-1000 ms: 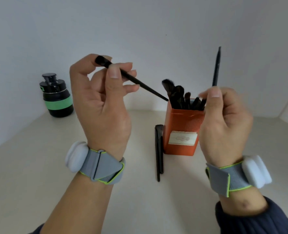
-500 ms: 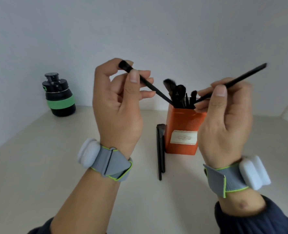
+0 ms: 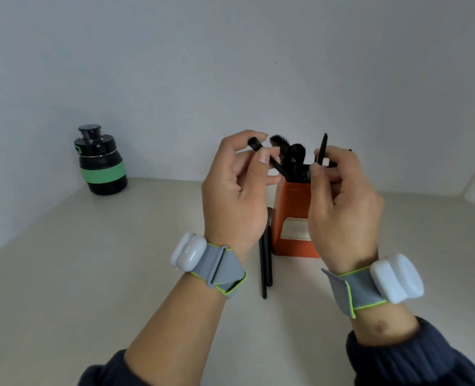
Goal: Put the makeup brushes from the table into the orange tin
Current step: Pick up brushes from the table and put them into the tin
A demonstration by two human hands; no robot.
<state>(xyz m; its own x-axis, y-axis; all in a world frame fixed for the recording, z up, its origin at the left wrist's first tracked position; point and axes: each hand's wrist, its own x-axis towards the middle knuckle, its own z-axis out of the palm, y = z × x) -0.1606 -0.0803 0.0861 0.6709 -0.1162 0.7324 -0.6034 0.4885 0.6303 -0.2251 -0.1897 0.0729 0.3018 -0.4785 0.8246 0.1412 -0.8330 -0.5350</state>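
Navy sleeves [image 3: 414, 358], grey lime-edged wristbands [image 3: 219, 270], white pods [image 3: 396, 277].

Left hand [image 3: 232, 199]: raised, back toward the camera, fingers curled, thumb and forefinger pinching a thin black brush [image 3: 267, 157] near its upper end.
Right hand [image 3: 342, 207]: raised level with the left, back toward the camera, fingers curled, thumb tip pressed on a slim black stick-like brush [image 3: 322, 147] standing almost upright.
Spacing: the two hands are close together but apart.
Left forearm: bare, rising from the lower left, dark sleeve pushed back.
Right forearm: rising from the lower right, dark cuff just below the wrist.
Wrists: each wears a grey strap with a white pod.
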